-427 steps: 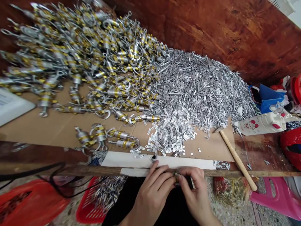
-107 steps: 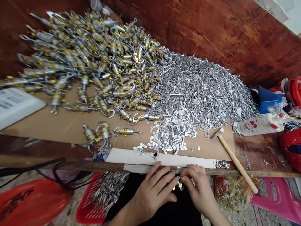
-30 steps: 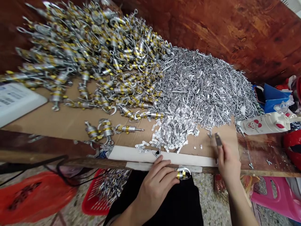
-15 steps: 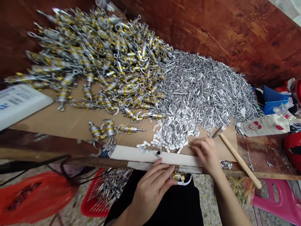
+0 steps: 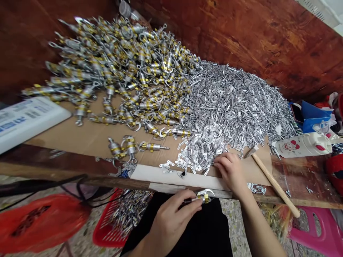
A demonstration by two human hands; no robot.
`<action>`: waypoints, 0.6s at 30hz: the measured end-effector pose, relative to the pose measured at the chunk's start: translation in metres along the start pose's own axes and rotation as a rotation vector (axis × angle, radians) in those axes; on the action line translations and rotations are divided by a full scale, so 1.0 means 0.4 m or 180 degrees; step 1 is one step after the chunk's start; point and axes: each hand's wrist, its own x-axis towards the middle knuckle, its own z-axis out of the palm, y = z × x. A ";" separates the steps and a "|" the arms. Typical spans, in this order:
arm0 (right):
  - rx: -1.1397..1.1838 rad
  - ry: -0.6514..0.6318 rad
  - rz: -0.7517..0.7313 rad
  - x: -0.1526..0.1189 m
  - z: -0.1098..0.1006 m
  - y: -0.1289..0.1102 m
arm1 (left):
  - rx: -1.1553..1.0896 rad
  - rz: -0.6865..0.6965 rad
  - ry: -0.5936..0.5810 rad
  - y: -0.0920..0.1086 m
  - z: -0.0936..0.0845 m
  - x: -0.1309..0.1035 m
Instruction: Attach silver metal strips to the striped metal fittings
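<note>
Left hand [image 5: 174, 212] is pinching a yellow-banded metal fitting [image 5: 205, 198] just off the near edge of the surface [image 5: 294, 175]; it's protruding past the fingertips, long axis running roughly sideways, hook end pointing right. Right hand [image 5: 229, 169] is touching the small metal plates [image 5: 198, 151], can't tell if gripping one. White package [image 5: 40, 119] is showing blue print, not readable from here.

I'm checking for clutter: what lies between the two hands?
In the head view: the hook piece, held in the left hand, then white strips, nearer the right hand.
</note>
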 end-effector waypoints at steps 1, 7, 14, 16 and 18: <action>0.0178 0.0078 0.0045 -0.007 -0.009 -0.010 | 0.0029 -0.0011 0.0005 0.000 0.000 0.001; 0.0824 -0.0490 -0.0221 -0.099 -0.057 -0.110 | 0.0311 0.0062 0.0126 0.001 -0.001 0.012; 0.1096 -0.0393 -0.0262 -0.146 -0.054 -0.109 | -0.0138 -0.0065 0.0036 0.016 -0.006 0.030; 0.1164 -0.0211 0.0063 -0.154 -0.043 -0.095 | -0.0314 -0.0298 0.0076 0.019 -0.003 0.032; 0.1033 -0.0013 0.0179 -0.162 -0.029 -0.093 | -0.0473 -0.0538 0.0129 0.022 0.001 0.034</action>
